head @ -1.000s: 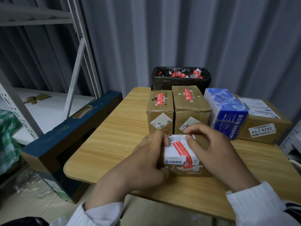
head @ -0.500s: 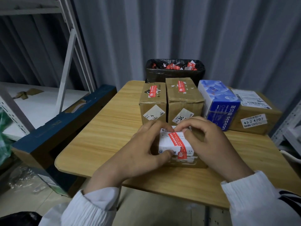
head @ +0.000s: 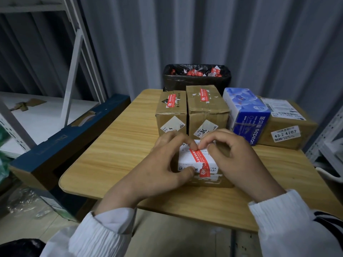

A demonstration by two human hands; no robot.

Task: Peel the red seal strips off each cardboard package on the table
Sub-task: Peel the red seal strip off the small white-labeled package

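Observation:
A small cardboard package (head: pixel 209 179) with a white label lies near the front of the wooden table (head: pixel 115 151). A red seal strip (head: pixel 201 159) runs diagonally across its top and down its front. My left hand (head: pixel 167 160) grips the package's left side, thumb on the front edge. My right hand (head: pixel 233 154) sits over the right side, its fingertips pinching at the strip's far end, right beside my left fingertips. Behind stand two taller cardboard packages, the left one (head: pixel 171 115) with a red strip (head: pixel 171 100) and the right one (head: pixel 207 112) with a red strip (head: pixel 203 95).
A blue-and-white box (head: pixel 246 112) and a flat cardboard package (head: pixel 289 127) lie at the back right. A black-lined bin (head: pixel 196 76) holding red scraps stands behind the table. A long blue box (head: pixel 70 141) leans at the table's left, beside a white metal shelf (head: pixel 74 52).
Both hands stay on the small package. My fingertips have closed together at the far end of its red strip. The camera view shifted slightly.

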